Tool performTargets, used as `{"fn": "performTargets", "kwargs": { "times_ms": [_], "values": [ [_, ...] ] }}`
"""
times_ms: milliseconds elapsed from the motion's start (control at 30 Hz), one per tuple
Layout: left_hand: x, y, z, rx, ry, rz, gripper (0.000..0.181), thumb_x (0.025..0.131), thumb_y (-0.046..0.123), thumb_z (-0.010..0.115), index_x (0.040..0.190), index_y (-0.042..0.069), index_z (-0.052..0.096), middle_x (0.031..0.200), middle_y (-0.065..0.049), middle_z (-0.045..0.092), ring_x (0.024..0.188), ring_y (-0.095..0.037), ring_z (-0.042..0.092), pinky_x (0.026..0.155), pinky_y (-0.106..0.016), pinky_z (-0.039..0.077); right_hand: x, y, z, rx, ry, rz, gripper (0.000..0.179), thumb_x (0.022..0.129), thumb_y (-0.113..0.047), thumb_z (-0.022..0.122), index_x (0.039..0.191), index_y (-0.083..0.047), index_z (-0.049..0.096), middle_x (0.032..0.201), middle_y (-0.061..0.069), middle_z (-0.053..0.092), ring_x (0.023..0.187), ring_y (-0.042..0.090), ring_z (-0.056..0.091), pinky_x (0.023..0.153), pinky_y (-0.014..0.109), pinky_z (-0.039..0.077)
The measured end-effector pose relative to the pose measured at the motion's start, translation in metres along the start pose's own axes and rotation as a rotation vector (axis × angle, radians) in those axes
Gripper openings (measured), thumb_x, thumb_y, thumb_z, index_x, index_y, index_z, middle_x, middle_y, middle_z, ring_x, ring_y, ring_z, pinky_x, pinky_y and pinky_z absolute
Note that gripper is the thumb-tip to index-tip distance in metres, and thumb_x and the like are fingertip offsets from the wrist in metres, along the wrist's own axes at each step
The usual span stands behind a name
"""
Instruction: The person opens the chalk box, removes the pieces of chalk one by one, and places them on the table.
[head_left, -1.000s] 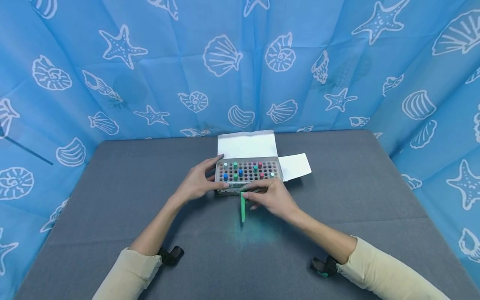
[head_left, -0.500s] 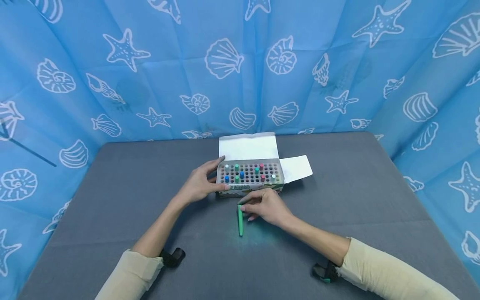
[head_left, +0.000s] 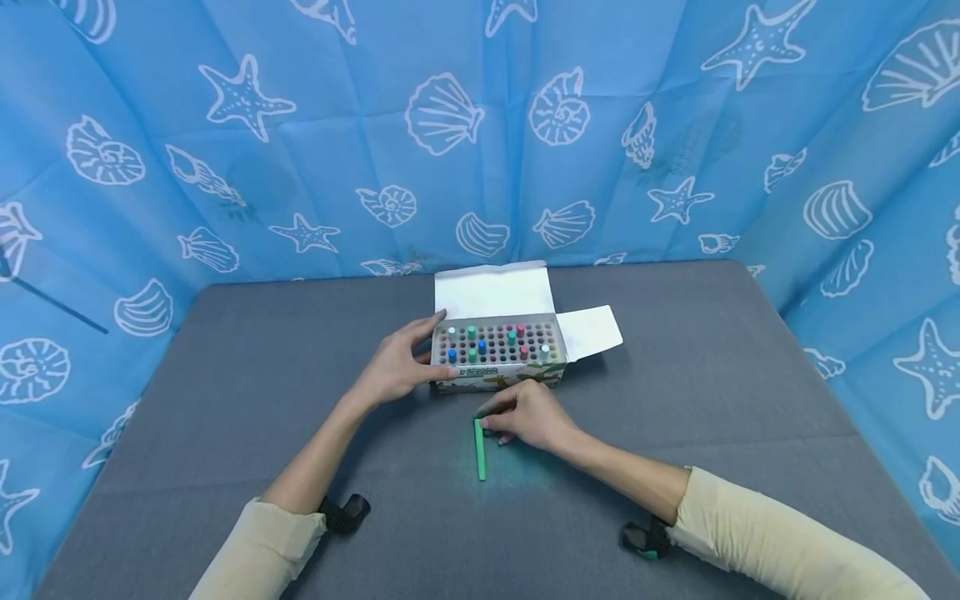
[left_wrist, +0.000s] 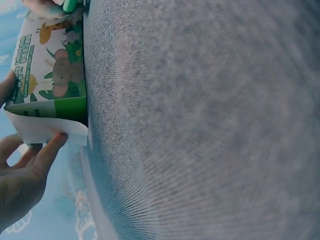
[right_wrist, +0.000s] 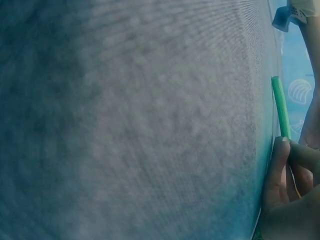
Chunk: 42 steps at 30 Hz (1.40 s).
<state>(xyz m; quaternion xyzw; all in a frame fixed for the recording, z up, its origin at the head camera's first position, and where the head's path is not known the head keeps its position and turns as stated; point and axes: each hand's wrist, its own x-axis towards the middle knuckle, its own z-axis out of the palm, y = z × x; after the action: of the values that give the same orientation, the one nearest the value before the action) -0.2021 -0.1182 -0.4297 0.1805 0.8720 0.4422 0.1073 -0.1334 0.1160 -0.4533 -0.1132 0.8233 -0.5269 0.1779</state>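
In the head view a cartoon-printed box [head_left: 497,382] lies mid-table with its lid raised. Its grey tray [head_left: 536,340] has rows of holes, several holding red, blue, green or white stick ends. My left hand [head_left: 392,364] grips the box's left end, thumb at the front and a finger at the back corner; the left wrist view shows fingers against a white side flap [left_wrist: 47,130]. In front of the box, my right hand [head_left: 534,414] pinches a slim green stick [head_left: 481,454], crayon- or marker-like, by its far end. Whether its near end touches the table cannot be told.
A white lid [head_left: 492,290] stands up behind the tray, and a white flap [head_left: 590,332] sticks out right. Grey cloth covers the table [head_left: 675,375]. A blue seashell curtain [head_left: 480,150] hangs along the back and sides. Dark wrist cameras [head_left: 347,514] sit on both forearms.
My right hand has drawn the green stick away from the box, towards me and slightly left, uncovering the box's front. The left hand has kept its grip on the box.
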Motion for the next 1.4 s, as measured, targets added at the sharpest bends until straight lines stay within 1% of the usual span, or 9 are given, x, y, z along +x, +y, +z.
{"fn": "performTargets", "kwargs": {
  "times_ms": [200, 400, 533, 667, 733, 967, 1067, 1267, 1400],
  "values": [
    [-0.003, 0.001, -0.001, -0.028, 0.0, 0.002, 0.091, 0.083, 0.023, 0.083, 0.157, 0.019, 0.03, 0.158, -0.021, 0.027, 0.14, -0.04, 0.036, 0.103, -0.042, 0.052, 0.0, 0.001, 0.001, -0.02, 0.003, -0.016, 0.013, 0.087, -0.008, 0.077, 0.099, -0.005, 0.079, 0.084, 0.005, 0.075, 0.058, 0.018, 0.069, 0.054, 0.03, 0.062],
    [-0.005, -0.003, 0.0, -0.037, -0.017, -0.017, 0.091, 0.084, 0.022, 0.082, 0.158, 0.02, 0.029, 0.159, -0.02, 0.026, 0.142, -0.039, 0.033, 0.105, -0.041, 0.05, 0.001, 0.003, 0.002, -0.041, -0.005, -0.004, 0.012, 0.087, -0.006, 0.075, 0.098, -0.006, 0.079, 0.082, 0.004, 0.075, 0.058, 0.017, 0.069, 0.054, 0.029, 0.061],
    [-0.005, -0.003, 0.0, -0.043, -0.015, -0.02, 0.091, 0.084, 0.022, 0.082, 0.158, 0.021, 0.029, 0.159, -0.02, 0.027, 0.143, -0.038, 0.032, 0.107, -0.041, 0.048, 0.001, 0.003, 0.002, -0.03, -0.013, -0.018, 0.012, 0.087, -0.006, 0.075, 0.099, -0.006, 0.078, 0.081, 0.004, 0.074, 0.059, 0.017, 0.07, 0.055, 0.029, 0.062],
    [-0.005, -0.002, 0.0, -0.05, -0.012, -0.018, 0.092, 0.084, 0.021, 0.083, 0.158, 0.019, 0.029, 0.158, -0.021, 0.027, 0.143, -0.039, 0.032, 0.108, -0.042, 0.047, 0.0, 0.001, -0.002, -0.012, -0.014, -0.057, 0.013, 0.088, -0.005, 0.074, 0.101, -0.004, 0.077, 0.081, 0.005, 0.074, 0.062, 0.017, 0.07, 0.057, 0.029, 0.062],
    [-0.004, -0.002, -0.001, -0.054, -0.015, -0.023, 0.092, 0.083, 0.021, 0.083, 0.158, 0.019, 0.029, 0.158, -0.021, 0.026, 0.143, -0.039, 0.031, 0.108, -0.042, 0.047, -0.001, 0.0, -0.005, -0.021, -0.013, -0.08, 0.014, 0.089, -0.006, 0.073, 0.102, -0.005, 0.076, 0.082, 0.006, 0.074, 0.064, 0.018, 0.07, 0.057, 0.029, 0.062],
    [-0.004, -0.001, -0.001, -0.06, -0.003, -0.015, 0.092, 0.083, 0.019, 0.083, 0.158, 0.019, 0.03, 0.157, -0.02, 0.029, 0.142, -0.039, 0.033, 0.106, -0.042, 0.049, -0.004, -0.006, -0.017, -0.034, 0.018, -0.155, 0.018, 0.091, -0.011, 0.073, 0.109, -0.008, 0.075, 0.086, 0.011, 0.073, 0.072, 0.025, 0.07, 0.053, 0.028, 0.056],
    [-0.004, -0.001, -0.001, -0.07, -0.005, -0.013, 0.091, 0.083, 0.018, 0.083, 0.157, 0.019, 0.031, 0.156, -0.019, 0.032, 0.143, -0.038, 0.033, 0.106, -0.042, 0.049, -0.006, -0.007, -0.022, -0.044, 0.037, -0.202, 0.019, 0.091, -0.01, 0.072, 0.109, -0.007, 0.075, 0.089, 0.009, 0.073, 0.073, 0.026, 0.07, 0.053, 0.027, 0.056],
    [-0.003, -0.001, 0.0, -0.099, -0.008, -0.01, 0.087, 0.083, 0.015, 0.083, 0.156, 0.017, 0.034, 0.154, -0.018, 0.034, 0.143, -0.039, 0.033, 0.107, -0.042, 0.049, -0.008, -0.011, -0.033, -0.095, 0.071, -0.294, 0.017, 0.09, -0.007, 0.072, 0.107, -0.008, 0.076, 0.089, 0.002, 0.072, 0.074, 0.021, 0.069, 0.059, 0.028, 0.058],
    [-0.001, 0.001, 0.0, -0.101, -0.006, -0.012, 0.086, 0.084, 0.015, 0.082, 0.156, 0.018, 0.035, 0.156, -0.017, 0.032, 0.143, -0.038, 0.033, 0.106, -0.042, 0.049, -0.008, -0.015, -0.042, -0.132, 0.106, -0.301, 0.017, 0.09, -0.006, 0.073, 0.106, -0.009, 0.076, 0.087, -0.001, 0.072, 0.074, 0.018, 0.068, 0.062, 0.029, 0.059]
  ]
}}
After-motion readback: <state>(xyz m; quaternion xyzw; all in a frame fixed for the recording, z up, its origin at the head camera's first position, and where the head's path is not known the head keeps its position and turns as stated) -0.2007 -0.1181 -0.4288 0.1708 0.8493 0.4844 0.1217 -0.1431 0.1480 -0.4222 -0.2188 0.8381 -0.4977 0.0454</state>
